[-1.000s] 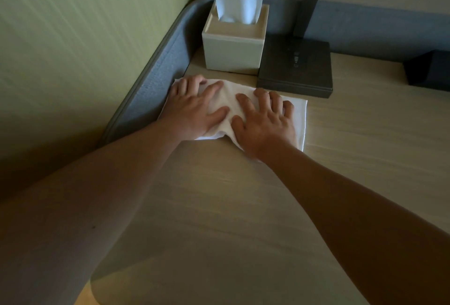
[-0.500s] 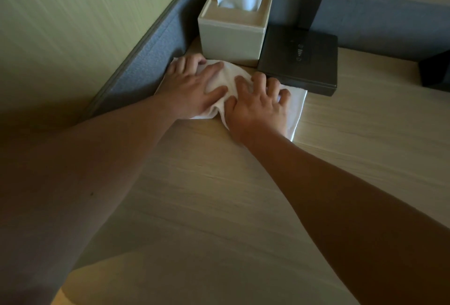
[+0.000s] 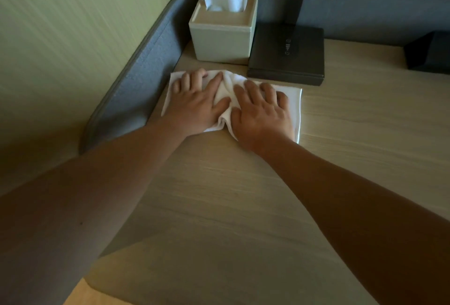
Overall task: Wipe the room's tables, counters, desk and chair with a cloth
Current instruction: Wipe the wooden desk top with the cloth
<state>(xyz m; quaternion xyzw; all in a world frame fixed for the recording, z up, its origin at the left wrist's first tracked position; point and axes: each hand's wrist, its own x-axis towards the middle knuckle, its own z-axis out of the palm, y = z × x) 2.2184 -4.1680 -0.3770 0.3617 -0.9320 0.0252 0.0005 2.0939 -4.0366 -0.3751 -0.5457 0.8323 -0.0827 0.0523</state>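
Observation:
A white cloth [image 3: 295,104] lies on the pale wood desk [image 3: 243,195] near its back left corner. My left hand [image 3: 194,107] presses flat on the cloth's left half, fingers straight and spread. My right hand [image 3: 261,114] presses flat on the right half, fingers spread. Between the two hands the cloth is bunched into a ridge. The cloth's left edge lies against the grey padded rim.
A cream tissue box [image 3: 222,34] with a tissue sticking up stands just behind the cloth. Beside it sits a dark square lamp base [image 3: 287,53] with its post rising. A grey padded rim [image 3: 136,80] borders the desk's left and back. A dark object [image 3: 428,53] sits at far right.
Both hands slid the cloth toward the tissue box and back slightly, and the two hands drew closer, bunching the cloth between them.

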